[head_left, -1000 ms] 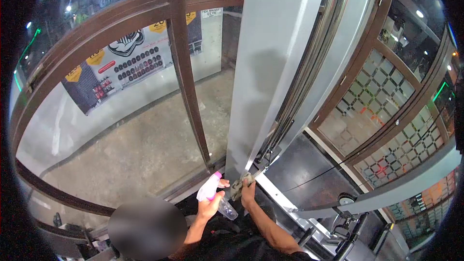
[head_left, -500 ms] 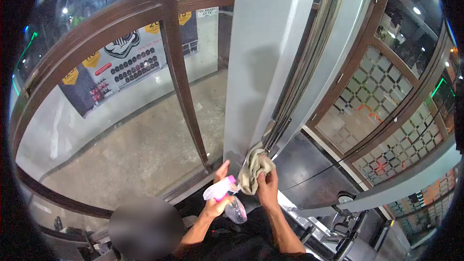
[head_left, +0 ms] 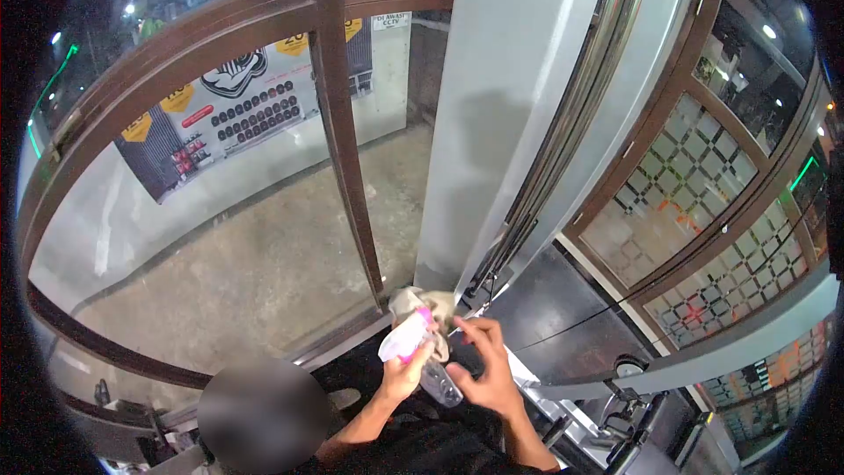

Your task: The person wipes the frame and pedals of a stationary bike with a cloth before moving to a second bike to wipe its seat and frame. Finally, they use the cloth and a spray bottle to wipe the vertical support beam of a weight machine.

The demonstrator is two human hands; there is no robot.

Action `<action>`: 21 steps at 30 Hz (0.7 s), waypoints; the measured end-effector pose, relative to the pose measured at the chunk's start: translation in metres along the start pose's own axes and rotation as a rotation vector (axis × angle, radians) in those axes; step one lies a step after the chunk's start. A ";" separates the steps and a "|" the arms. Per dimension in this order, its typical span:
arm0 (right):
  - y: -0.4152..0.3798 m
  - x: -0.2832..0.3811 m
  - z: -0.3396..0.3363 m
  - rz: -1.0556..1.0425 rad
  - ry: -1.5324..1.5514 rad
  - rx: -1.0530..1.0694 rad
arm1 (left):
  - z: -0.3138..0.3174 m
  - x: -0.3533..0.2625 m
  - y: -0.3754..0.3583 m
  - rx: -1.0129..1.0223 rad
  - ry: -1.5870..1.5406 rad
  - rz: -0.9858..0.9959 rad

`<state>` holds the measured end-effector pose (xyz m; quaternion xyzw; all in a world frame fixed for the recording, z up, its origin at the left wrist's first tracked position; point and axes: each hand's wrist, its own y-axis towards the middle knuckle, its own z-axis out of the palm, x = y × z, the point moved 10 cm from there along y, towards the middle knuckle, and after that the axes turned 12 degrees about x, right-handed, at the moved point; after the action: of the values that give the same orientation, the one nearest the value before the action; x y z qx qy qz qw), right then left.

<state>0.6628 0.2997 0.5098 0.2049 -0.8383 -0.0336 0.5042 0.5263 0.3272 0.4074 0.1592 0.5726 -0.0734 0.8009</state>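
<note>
My left hand (head_left: 402, 378) is closed around a spray bottle (head_left: 442, 385) with a white and pink head and a clear body, held upright but tilted. A crumpled beige cloth (head_left: 433, 303) lies against the far side of the spray head, where my left fingers are hidden. Whether those fingers also grip the cloth I cannot make out. Beside the bottle and cloth, my right hand (head_left: 490, 374) is open, thumb and fingers apart, with nothing visible in it.
A grey pillar (head_left: 492, 123) with metal tubes (head_left: 571, 123) rises just ahead. Brown-framed glass (head_left: 338, 123) curves on the left. Gym equipment (head_left: 629, 405) stands at lower right, below a thin dark cable (head_left: 607, 308). A blurred round shape (head_left: 264, 418) is at lower left.
The cloth has passed from my right hand to the left, beside the spray head. My right hand has opened and come off it. The view has shifted slightly.
</note>
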 end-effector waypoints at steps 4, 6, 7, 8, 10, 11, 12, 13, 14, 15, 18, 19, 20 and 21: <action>0.006 0.031 0.022 -0.045 -0.085 0.168 | 0.014 -0.035 0.002 0.020 0.313 0.185; 0.004 0.030 0.019 -0.052 -0.108 0.140 | 0.027 -0.051 0.003 0.096 0.349 0.238; 0.003 0.029 0.018 -0.055 -0.119 0.127 | 0.036 -0.057 0.002 0.145 0.259 0.243; 0.002 0.026 0.016 -0.045 -0.107 0.121 | 0.045 -0.063 0.003 0.195 0.168 0.247; 0.001 0.023 0.011 -0.029 -0.090 0.111 | 0.058 -0.074 0.007 0.291 0.187 0.269; 0.001 0.021 0.008 0.011 -0.049 0.095 | 0.064 -0.079 0.006 0.333 0.167 0.270; -0.002 0.019 0.006 0.014 -0.049 0.078 | 0.068 -0.081 0.004 0.376 0.146 0.269; -0.005 0.017 0.004 0.017 -0.050 0.061 | 0.067 -0.068 0.003 0.400 0.222 0.263; -0.008 0.015 0.003 0.021 -0.051 0.044 | 0.065 -0.062 0.005 0.393 0.056 0.191; -0.012 0.010 0.001 0.052 -0.027 0.008 | 0.066 -0.057 0.006 0.384 -0.111 0.119; -0.029 -0.006 -0.008 0.086 -0.016 -0.115 | 0.055 -0.058 0.017 0.317 -0.339 0.225; -0.033 -0.008 -0.015 0.026 0.035 -0.167 | 0.046 -0.050 0.023 0.219 -0.381 0.215; -0.049 -0.034 -0.015 0.022 0.262 -0.277 | 0.038 -0.044 0.031 0.121 -0.422 0.204; -0.053 -0.032 -0.022 0.023 0.415 -0.380 | 0.027 -0.052 0.040 0.032 -0.278 0.250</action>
<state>0.7111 0.2664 0.4799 0.0998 -0.6980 -0.1417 0.6948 0.5445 0.3520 0.4710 0.2303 0.4308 -0.0035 0.8726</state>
